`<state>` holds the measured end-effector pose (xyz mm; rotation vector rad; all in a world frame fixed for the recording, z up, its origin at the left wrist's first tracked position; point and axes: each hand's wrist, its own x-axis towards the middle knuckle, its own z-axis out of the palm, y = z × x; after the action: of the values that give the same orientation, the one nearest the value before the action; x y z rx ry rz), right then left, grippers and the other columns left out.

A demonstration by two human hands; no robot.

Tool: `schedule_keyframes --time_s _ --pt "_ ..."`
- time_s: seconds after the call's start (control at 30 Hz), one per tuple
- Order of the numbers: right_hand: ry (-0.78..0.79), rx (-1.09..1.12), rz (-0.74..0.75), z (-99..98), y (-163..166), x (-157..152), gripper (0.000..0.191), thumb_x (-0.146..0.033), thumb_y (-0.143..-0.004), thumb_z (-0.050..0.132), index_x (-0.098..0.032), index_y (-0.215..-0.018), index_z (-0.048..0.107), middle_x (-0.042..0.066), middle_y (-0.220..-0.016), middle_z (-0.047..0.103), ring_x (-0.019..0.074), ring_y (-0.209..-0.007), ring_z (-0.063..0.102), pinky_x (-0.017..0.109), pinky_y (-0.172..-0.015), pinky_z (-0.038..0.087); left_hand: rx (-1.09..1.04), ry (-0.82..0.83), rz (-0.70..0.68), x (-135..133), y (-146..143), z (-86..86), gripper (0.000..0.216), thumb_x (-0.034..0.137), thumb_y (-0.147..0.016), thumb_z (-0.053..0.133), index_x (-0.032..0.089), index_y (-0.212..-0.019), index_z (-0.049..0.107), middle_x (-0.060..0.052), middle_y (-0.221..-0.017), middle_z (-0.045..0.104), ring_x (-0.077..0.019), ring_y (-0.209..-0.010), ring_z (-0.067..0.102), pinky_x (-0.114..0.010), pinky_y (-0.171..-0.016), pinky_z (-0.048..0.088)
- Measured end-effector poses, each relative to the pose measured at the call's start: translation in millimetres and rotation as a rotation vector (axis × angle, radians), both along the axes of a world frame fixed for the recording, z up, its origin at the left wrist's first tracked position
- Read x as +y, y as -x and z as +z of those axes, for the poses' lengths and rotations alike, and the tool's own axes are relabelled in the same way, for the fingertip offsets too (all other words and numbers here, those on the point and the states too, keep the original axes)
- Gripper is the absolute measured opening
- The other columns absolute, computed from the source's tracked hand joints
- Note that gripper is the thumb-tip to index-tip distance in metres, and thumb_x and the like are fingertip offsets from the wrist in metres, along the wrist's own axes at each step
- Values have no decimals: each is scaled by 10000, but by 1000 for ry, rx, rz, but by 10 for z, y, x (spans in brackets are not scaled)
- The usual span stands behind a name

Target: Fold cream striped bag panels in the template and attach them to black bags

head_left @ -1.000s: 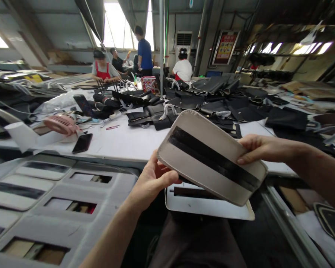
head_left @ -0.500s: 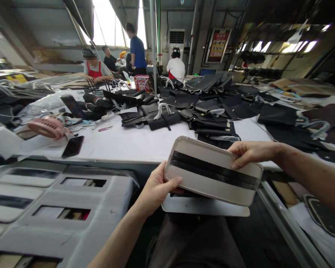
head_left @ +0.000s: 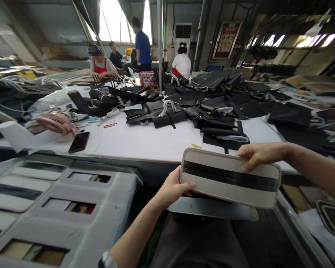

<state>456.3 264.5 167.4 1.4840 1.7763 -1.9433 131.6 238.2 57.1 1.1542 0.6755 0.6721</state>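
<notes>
I hold a beige rounded rectangular pad (head_left: 229, 188) with a black strip running along its length, flat side toward me, over my lap. My left hand (head_left: 173, 188) grips its left end, thumb on the front. My right hand (head_left: 258, 154) pinches its upper right edge. Just beneath the pad lies a flat grey board (head_left: 212, 210) with rounded corners.
A white worktable (head_left: 145, 143) stretches ahead, piled with black leather pieces (head_left: 212, 108), a pink fan (head_left: 56, 123) and a dark phone (head_left: 79, 142). On my left a grey tray (head_left: 58, 216) has rectangular cut-outs holding similar pads. Several people work at the far end.
The pad has come down and levelled from a steep tilt to nearly horizontal, closer to the grey board. Both hands kept their grip.
</notes>
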Motion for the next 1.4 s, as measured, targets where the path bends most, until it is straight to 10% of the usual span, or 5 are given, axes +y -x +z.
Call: schedule_keyframes --time_s 0.23,0.43,0.67,0.9,1.4 --pt "24 5 90 -441 219 208 377 -298 -651 819 -139 -981 729 17 -895 744 205 -803 684 245 -715 542 276 -27 10 -200 257 -200 517 240 -737 670 192 -1213 471 1 -828 638 -120 -525 572 -211 -441 412" --pt "166 71 109 -823 370 386 428 -288 -630 814 -185 -1035 718 10 -911 747 200 -816 686 288 -779 531 718 -323 196 -413 374 -209 827 313 -731 680 246 -1467 310 -81 -1044 712 -307 -948 654 -345 -769 474" --pt "187 69 74 -1223 398 319 388 -277 -597 808 -213 -974 742 15 -878 748 201 -765 678 286 -718 536 1096 -416 186 -505 343 -291 928 363 -779 619 157 -1545 137 -190 -1015 714 -405 -923 659 -428 -759 429" --pt "178 -13 71 -1276 377 323 414 -296 -568 805 -202 -965 733 11 -876 738 206 -753 662 279 -671 525 1199 -559 180 -554 303 -253 694 348 -805 662 235 -1443 413 -100 -1040 674 -328 -985 611 -377 -747 442" --pt "-721 -427 148 -1283 590 -166 508 -194 -684 608 -219 -1191 579 95 -1183 597 287 -1077 568 408 -940 454 1088 -691 196 -520 384 -346 502 340 -773 651 224 -1254 561 -79 -1227 567 -299 -1086 485 -427 -894 381"
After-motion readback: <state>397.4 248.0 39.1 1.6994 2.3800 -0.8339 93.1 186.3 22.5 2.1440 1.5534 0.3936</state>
